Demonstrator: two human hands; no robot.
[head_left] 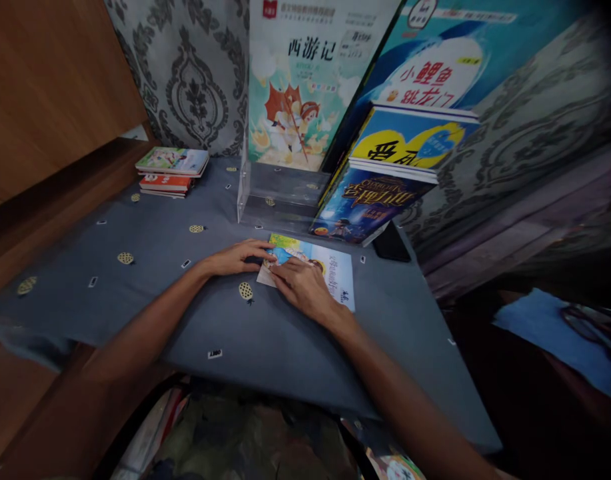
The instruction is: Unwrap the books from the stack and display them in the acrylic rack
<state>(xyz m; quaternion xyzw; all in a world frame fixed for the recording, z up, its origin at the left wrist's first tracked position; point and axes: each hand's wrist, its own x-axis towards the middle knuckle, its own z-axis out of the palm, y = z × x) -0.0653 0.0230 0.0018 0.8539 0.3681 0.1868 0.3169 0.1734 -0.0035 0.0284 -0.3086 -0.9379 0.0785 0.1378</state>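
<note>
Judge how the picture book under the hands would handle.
The picture book would likely flex, as it looks thin and soft-covered. Its slimness also suggests little weight. Pushed, it would probably slide rather than tip, lying flat on the tablecloth.

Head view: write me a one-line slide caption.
The left hand and right hand touch an illustrated booklet on a gray-blue patterned tablecloth, with books standing behind it.
</note>
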